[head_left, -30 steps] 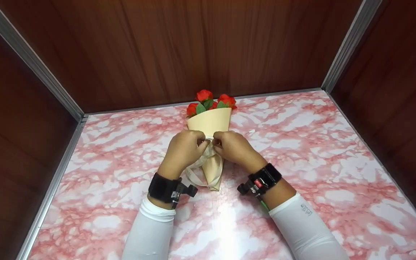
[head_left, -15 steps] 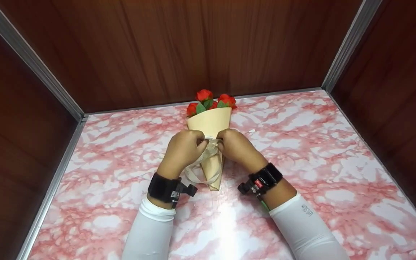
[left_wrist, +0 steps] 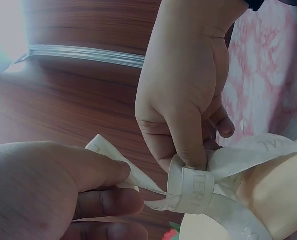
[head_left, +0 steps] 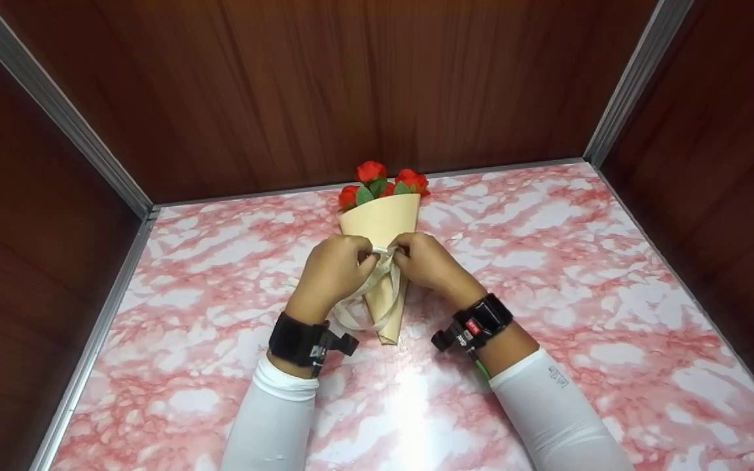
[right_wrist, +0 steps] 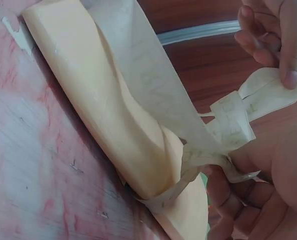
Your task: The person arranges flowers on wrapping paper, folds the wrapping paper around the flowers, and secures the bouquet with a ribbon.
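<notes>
A bouquet of red roses (head_left: 370, 172) in pale yellow wrapping paper (head_left: 380, 219) lies on the table, blooms pointing away from me. Round its narrow middle runs a cream ribbon (left_wrist: 197, 191) with printed letters, knotted at the front. My left hand (head_left: 338, 271) pinches a folded length of ribbon between thumb and fingers, beside the knot. At the knot's other side my right hand (head_left: 430, 265) grips the ribbon (right_wrist: 231, 122); a short end pokes out by its thumb in the right wrist view. Loose ribbon hangs in a loop over the lower paper. The fingertips are partly hidden in the head view.
Pink-and-white marbled tabletop (head_left: 220, 294) spreads around the bouquet. Dark wood panels (head_left: 298, 85) with metal edging (head_left: 632, 78) enclose the back and both sides. A black strap with a camera (head_left: 298, 340) sits on each wrist.
My right hand has shifted slightly right, away from the left hand, drawing out a strand of ribbon at the knot. The loose loop has moved a little; my left hand and the bouquet stay put.
</notes>
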Tool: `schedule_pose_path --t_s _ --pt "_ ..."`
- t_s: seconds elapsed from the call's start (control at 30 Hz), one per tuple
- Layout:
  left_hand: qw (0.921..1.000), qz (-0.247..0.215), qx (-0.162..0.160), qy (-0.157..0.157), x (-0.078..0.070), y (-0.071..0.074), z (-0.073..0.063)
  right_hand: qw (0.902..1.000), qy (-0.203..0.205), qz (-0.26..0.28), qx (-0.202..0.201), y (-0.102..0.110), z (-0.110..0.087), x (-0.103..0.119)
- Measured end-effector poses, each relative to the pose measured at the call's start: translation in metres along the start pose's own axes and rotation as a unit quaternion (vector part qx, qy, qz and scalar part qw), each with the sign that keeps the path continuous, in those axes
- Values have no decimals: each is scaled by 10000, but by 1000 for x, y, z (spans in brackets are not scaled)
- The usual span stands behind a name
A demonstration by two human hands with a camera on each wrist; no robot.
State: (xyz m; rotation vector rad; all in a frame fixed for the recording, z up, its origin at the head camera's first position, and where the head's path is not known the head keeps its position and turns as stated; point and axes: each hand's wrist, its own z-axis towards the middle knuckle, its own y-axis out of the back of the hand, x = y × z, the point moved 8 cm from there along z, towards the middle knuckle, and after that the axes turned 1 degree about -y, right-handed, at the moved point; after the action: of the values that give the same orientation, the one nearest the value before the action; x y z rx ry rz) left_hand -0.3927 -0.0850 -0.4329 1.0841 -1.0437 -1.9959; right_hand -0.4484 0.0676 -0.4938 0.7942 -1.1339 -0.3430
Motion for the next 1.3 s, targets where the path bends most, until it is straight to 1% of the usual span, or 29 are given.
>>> schedule_pose_path --t_s 0.27,0.4,0.53,0.6,0.73,0.83,0.97,1.13,1.3 --pt "10000 -38 81 25 -1 0 0 9996 -110 227 -139 0 2 -5" --pt "9999 -28 120 54 1 0 1 9983 -240 507 -145 -1 3 -10" --pt "9999 -22 150 67 1 0 0 9948 -409 932 -89 -1 4 -16" --pt "9998 -30 163 74 1 0 0 9934 -474 1043 -77 -1 4 -19" --pt "9998 -34 173 86 1 1 0 9874 -680 1423 -102 1 6 -26" --pt "9998 -42 161 78 1 1 0 9831 -773 1635 -285 4 7 -33" --pt "9998 -53 150 83 4 0 0 9786 -898 1770 -545 9 7 -40" --pt "9996 -59 228 159 8 -2 0 9685 -1178 2096 -640 11 5 -47" --pt "9988 -59 398 273 9 -4 0 9661 -1106 2245 -626 10 5 -48"
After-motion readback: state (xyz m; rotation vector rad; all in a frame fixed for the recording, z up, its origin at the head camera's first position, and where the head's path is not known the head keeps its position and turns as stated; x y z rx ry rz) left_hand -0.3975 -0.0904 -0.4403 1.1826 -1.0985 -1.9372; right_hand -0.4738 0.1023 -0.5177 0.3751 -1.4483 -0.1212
